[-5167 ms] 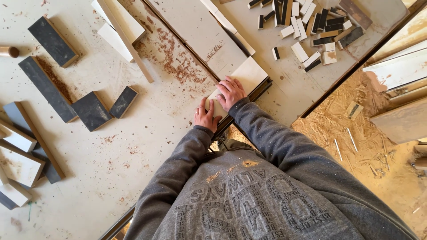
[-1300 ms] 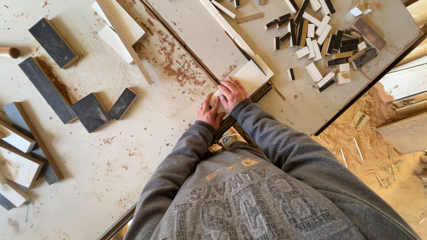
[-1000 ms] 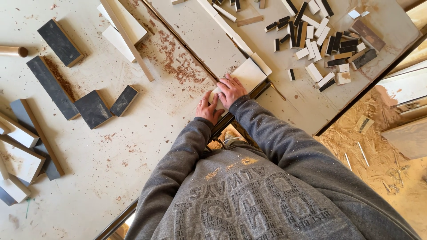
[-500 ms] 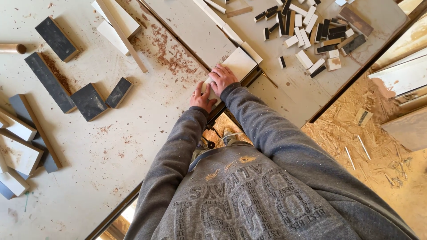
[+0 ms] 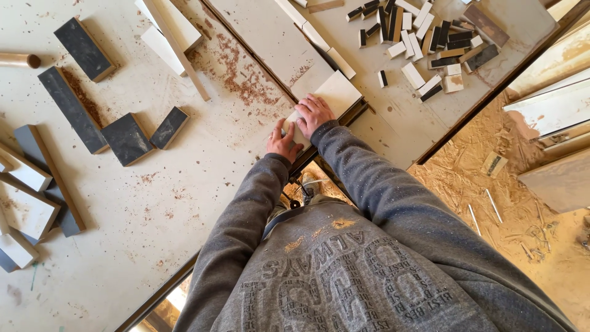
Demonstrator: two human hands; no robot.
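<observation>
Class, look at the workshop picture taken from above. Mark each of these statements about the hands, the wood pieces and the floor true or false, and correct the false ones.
1. Both hands rest on a pale wooden board at the edge of the table. True: the left hand and right hand press on it side by side.
2. The pile of small offcuts lies left of the hands. False: it lies up and to the right of them.
3. The dark blocks lie left of the hands. True.
4. The floor at the right is swept clean. False: sawdust covers it.
5. The person wears thick gloves. False: both hands are bare, with grey sleeves.
</observation>
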